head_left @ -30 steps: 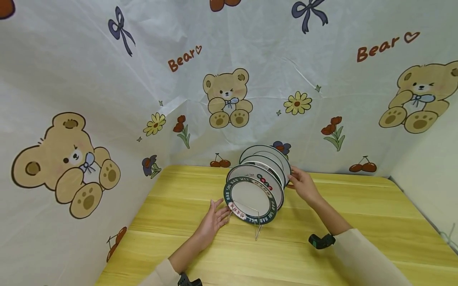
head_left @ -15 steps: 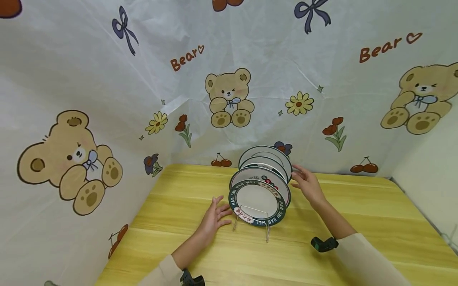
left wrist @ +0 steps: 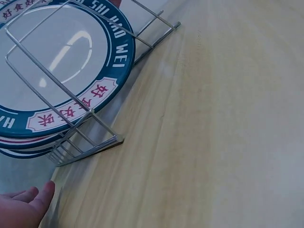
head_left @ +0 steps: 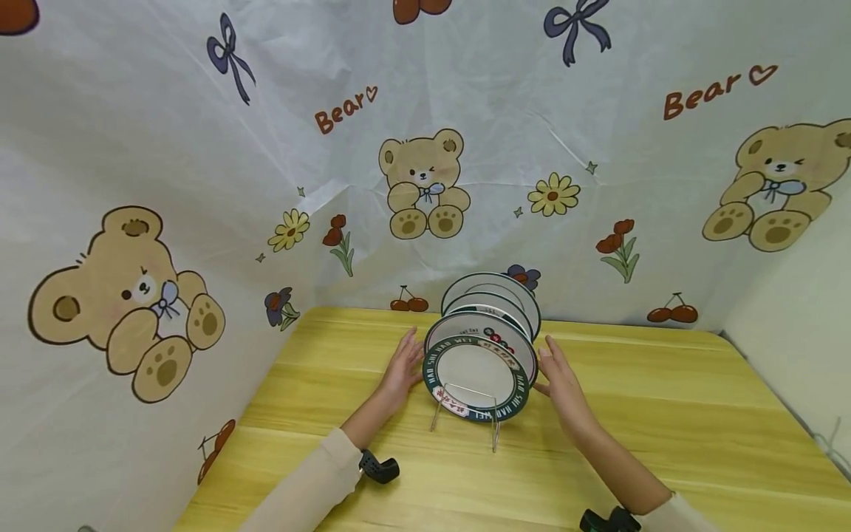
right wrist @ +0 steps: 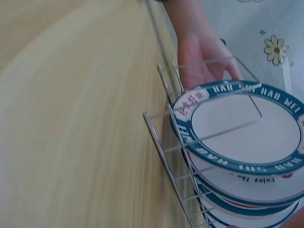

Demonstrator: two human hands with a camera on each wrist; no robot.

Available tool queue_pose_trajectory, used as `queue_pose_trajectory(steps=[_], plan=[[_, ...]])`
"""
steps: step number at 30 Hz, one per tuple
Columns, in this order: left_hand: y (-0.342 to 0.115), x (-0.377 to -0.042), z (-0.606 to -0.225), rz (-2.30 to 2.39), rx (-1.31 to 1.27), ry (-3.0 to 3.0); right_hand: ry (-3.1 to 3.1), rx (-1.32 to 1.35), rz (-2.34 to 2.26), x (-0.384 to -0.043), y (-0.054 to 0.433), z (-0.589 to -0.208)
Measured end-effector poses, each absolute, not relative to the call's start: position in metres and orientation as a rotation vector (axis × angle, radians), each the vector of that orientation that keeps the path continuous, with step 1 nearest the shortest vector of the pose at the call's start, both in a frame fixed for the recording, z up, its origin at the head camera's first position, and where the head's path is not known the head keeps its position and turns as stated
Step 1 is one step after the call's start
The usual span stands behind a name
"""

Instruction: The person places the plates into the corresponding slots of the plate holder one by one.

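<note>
Several round plates stand on edge, one behind another, in a metal wire plate rack (left wrist: 102,127) on the table. The front plate (head_left: 475,377) has a dark green rim with white lettering, and behind it is a pale plate (head_left: 530,353) with small red and green prints. At the left side of the plates, my left hand (head_left: 402,369) has its fingers loosely extended, close to the rims. My right hand (head_left: 564,384) is on the opposite side, fingers reaching toward the rims of the front plates. In the right wrist view, only a sliver of the right hand (right wrist: 295,221) shows.
The rack stands on a yellow wood-grain table (head_left: 319,436). A white cloth (head_left: 492,96) printed with bears and flowers hangs behind and along the left. A black wrist device (head_left: 379,467) sits by the left cuff, another (head_left: 608,520) by the right.
The rack and front plates have shifted slightly right. My left hand has moved farther back along the plates' left side. My right hand has come forward from the rear plate's edge.
</note>
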State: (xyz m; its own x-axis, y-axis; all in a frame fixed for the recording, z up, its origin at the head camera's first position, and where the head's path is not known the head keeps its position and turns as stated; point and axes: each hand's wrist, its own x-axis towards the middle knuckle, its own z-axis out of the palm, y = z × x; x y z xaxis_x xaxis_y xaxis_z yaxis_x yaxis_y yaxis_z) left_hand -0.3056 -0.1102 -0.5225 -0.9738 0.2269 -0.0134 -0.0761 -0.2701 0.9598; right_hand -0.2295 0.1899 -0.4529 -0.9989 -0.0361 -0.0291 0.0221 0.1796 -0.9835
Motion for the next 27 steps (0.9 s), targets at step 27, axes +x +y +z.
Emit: queue_pose_trajectory(steps=[27], plan=[[-0.058, -0.271, -0.522, 2.67, 0.324, 1.411, 2.125, -0.237, -2.216, -0.228, 0.178, -0.466]])
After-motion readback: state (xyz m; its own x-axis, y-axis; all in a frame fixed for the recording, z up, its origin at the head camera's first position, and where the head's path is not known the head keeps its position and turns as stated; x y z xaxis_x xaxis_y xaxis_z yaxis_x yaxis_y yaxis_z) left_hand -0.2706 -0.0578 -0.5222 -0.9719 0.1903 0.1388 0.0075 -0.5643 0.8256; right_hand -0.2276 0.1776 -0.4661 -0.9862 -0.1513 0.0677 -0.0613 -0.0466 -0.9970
